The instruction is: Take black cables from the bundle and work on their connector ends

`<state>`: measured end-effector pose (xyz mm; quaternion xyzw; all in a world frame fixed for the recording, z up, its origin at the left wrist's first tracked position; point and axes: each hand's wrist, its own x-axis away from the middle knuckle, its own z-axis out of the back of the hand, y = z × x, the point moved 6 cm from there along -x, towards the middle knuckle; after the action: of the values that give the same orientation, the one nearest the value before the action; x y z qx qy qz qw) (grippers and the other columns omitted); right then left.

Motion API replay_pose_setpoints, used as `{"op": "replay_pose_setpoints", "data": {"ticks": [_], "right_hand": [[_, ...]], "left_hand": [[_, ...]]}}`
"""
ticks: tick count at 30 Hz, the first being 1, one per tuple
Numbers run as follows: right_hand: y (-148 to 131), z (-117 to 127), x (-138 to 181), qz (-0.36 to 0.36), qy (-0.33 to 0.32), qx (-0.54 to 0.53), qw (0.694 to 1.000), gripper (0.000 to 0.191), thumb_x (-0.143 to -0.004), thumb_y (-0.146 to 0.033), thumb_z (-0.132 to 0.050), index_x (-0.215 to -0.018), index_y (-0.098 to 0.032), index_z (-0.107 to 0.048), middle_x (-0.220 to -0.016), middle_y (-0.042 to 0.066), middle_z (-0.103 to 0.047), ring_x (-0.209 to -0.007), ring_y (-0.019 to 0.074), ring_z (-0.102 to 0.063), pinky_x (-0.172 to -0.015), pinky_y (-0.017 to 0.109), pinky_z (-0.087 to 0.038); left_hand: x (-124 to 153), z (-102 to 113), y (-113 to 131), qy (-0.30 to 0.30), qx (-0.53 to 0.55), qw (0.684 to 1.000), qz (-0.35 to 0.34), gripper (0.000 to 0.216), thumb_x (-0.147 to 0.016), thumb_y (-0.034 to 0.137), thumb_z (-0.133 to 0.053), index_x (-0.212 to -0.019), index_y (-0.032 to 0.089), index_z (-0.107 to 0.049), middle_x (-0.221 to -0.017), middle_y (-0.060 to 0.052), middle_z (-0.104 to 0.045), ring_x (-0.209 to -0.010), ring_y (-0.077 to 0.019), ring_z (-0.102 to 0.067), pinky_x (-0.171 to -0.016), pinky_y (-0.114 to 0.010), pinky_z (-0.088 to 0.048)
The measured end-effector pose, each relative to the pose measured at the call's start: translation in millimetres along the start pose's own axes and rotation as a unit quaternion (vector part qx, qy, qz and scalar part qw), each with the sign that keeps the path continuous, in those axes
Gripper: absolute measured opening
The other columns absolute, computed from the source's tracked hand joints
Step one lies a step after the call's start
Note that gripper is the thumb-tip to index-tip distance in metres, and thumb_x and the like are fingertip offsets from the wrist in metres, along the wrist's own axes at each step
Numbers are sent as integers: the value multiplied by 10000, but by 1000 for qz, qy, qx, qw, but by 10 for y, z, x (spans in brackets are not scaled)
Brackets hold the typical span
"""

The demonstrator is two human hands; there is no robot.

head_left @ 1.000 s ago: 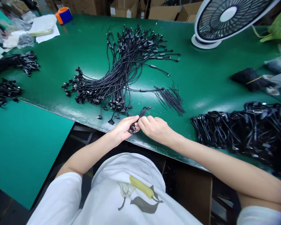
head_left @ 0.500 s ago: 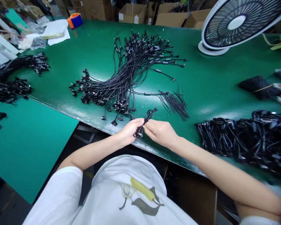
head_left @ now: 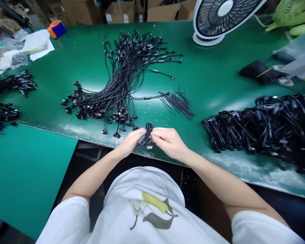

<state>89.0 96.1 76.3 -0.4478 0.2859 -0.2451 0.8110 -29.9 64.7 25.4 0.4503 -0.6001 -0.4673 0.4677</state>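
Between my two hands is a short coiled black cable (head_left: 147, 135), with a metal plug showing at its lower end. My left hand (head_left: 131, 141) is closed on the coil's left side. Fingers of my right hand (head_left: 167, 139) pinch its right side; whether they also hold a tie is too small to tell. Beyond my hands lies a large loose pile of black cables (head_left: 119, 79), its plugs spread at both ends. Thin black twist ties (head_left: 180, 103) lie in a small heap to the right of that pile.
Many bundled cables (head_left: 259, 128) line the right side of the green table (head_left: 213, 84). A white fan (head_left: 208, 40) stands at the back. More cables (head_left: 22, 81) and an orange and blue tape roll (head_left: 56, 29) are at left. A tied black bundle (head_left: 259, 72) lies far right.
The coiled cable has turned in my hands, its plug end now pointing down toward the table edge. My view has swung right, so the table items appear farther left.
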Motion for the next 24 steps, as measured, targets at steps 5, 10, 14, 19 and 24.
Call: {"op": "replay_pose_setpoints", "data": {"ticks": [5, 10, 14, 19, 24], "right_hand": [[110, -88, 29, -3, -49, 30, 998, 367, -923, -341, -480, -607, -166, -544, -612, 3, -539, -587, 108, -461, -599, 239, -347], [348, -24, 76, -186, -23, -229, 955, 389, -831, -485, -595, -605, -173, -543, -481, -53, -394, -418, 68, -280, -438, 229, -211], [271, -26, 104, -215, -26, -292, 932, 423, -758, -534, -677, -590, -163, -560, -469, -57, -361, -404, 49, -230, -408, 233, -137], [231, -152, 151, -268, -52, -387, 881, 409, -706, -512, -720, -589, -160, -547, -435, -95, -262, -394, 27, -138, -397, 216, -80], [200, -305, 227, -311, -74, -471, 822, 432, -670, -505, -755, -579, -163, -509, -426, -110, -256, -379, 11, -109, -376, 196, -61]], "left_hand": [[51, 11, 259, -10, -159, 986, -58, 262, -822, 427, -660, -927, 197, -726, -965, -77, -623, -943, -231, -531, -907, -344, -405], [223, 64, 341, 74, -251, 947, -184, 266, -908, 318, -551, -1099, 260, -726, -911, -66, -563, -892, -204, -496, -875, -344, -390], [257, -4, 269, 62, -147, 976, -152, 334, -866, 382, -623, -1164, 258, -707, -823, -32, -499, -775, -170, -464, -728, -293, -404], [271, -5, 354, 118, -139, 971, -152, 174, -833, 300, -658, -954, 283, -781, -687, -7, -445, -663, -154, -421, -657, -285, -381], [329, 2, 342, 60, -167, 968, -177, 101, -742, 251, -725, -816, 285, -786, -619, -5, -492, -625, -156, -467, -690, -318, -411]]}}
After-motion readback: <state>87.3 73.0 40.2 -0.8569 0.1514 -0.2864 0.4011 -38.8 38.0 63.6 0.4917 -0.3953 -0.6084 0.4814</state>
